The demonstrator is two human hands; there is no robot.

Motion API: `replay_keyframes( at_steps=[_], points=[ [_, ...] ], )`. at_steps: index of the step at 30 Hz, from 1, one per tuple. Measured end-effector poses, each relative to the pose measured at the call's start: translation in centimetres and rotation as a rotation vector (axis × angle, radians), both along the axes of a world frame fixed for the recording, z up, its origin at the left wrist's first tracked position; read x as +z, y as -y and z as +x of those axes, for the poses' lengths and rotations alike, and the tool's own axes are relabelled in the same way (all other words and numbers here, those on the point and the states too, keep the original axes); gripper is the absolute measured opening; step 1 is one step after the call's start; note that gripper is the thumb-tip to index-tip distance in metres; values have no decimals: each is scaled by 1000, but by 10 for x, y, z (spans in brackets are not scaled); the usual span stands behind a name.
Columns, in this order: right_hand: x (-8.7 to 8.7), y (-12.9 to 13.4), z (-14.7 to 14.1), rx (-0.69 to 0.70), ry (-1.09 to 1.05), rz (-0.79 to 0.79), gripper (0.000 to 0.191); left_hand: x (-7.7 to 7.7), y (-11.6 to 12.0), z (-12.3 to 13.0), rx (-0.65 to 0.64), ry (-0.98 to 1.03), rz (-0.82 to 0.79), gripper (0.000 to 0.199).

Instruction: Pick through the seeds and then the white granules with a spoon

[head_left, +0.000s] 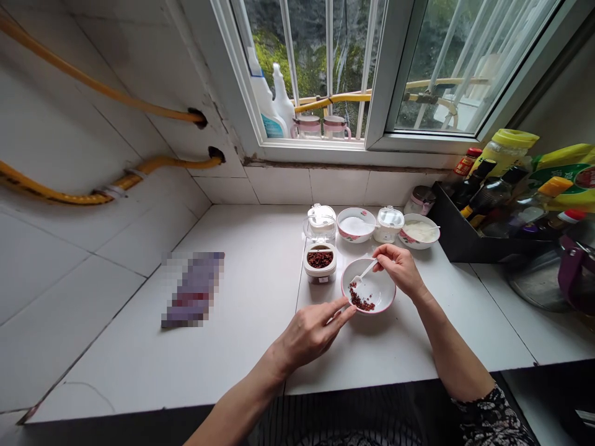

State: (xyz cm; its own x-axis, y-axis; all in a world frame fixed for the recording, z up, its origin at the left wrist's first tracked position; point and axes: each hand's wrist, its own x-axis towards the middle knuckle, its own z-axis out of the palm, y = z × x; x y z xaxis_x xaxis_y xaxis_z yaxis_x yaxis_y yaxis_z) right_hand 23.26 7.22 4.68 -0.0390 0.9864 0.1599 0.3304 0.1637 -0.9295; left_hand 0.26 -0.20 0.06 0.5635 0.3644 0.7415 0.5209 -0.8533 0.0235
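My right hand (pixel 397 267) pinches the handle of a small white spoon (pixel 365 272). The spoon's tip reaches down into a white bowl with a pink rim (pixel 379 286). Dark red dried peppercorns (pixel 361 302) lie in the bowl's lower left part, some beside the spoon tip. With its fingertips, my left hand (pixel 318 331) holds the near left rim of the bowl; its thumb is mostly hidden. Just left of the bowl stands a spice jar (pixel 320 277) with its clear lid raised, filled with the same dark red bits.
Behind are a lidded jar (pixel 321 217), a flowered bowl of white powder (pixel 357 225), another small jar (pixel 389 224) and a bowl of pale contents (pixel 419 232). A black box (pixel 478 244) of bottles stands right. A blurred purple packet (pixel 193 290) lies left.
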Motion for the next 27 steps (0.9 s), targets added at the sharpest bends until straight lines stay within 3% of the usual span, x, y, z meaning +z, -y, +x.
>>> replay_keyframes(
  at_steps=[20,24,27],
  points=[
    [1,-7,3,14,-233,-102,16,-2,0,0,-7,-2,11,29],
    [2,-8,-12,-7,-273,-11,21,-3,-1,0,-5,-3,12,31],
    [4,-5,-29,-18,-216,153,20,-6,-1,0,0,-6,1,37]
  ],
)
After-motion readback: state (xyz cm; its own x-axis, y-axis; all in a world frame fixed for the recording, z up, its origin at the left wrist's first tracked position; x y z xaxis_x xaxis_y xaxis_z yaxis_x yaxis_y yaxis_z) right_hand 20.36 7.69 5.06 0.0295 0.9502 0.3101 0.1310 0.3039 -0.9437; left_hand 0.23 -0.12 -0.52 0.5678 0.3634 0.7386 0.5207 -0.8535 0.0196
